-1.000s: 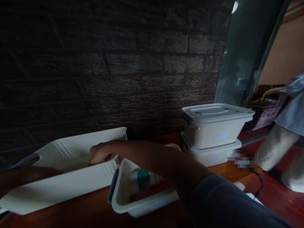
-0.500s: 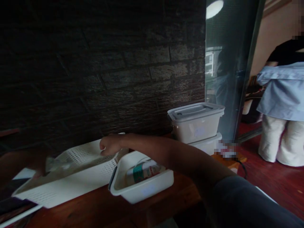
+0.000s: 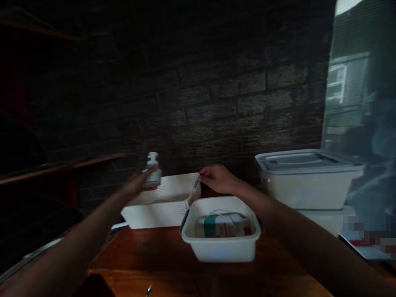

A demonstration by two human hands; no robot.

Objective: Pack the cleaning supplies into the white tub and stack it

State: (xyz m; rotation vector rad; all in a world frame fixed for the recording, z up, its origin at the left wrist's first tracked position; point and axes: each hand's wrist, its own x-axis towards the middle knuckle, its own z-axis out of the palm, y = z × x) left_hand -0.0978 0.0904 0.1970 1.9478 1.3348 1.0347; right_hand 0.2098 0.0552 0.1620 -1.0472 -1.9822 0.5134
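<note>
Dark stone-block wall [image 3: 216, 111] behind a reddish-brown wooden bench [image 3: 148, 247] | left hand [image 3: 140, 182]: grip closed round a white plastic pump bottle [image 3: 154, 178], upright near the white perforated plastic basket [image 3: 154, 217], presumably leaving the pump head free | right hand [image 3: 219, 178]: grip pinching the basket's far right corner, presumably to steady it | white rectangular plastic tub [image 3: 221, 251] just beside

My bare left hand [image 3: 138, 182] and right hand [image 3: 220, 180], 2 plain outlines.
Just behind my left hand, the left wrist [image 3: 123, 199] is slim, and beyond it my left forearm [image 3: 88, 235] broadens smoothly, uncovered. Behind my right hand, the right wrist [image 3: 239, 188] narrows likewise, then my right forearm [image 3: 280, 220] thickens farther back, bare too. Dim light softens the edges of all 10 fingers, too blurred to show nails or creases.
</note>
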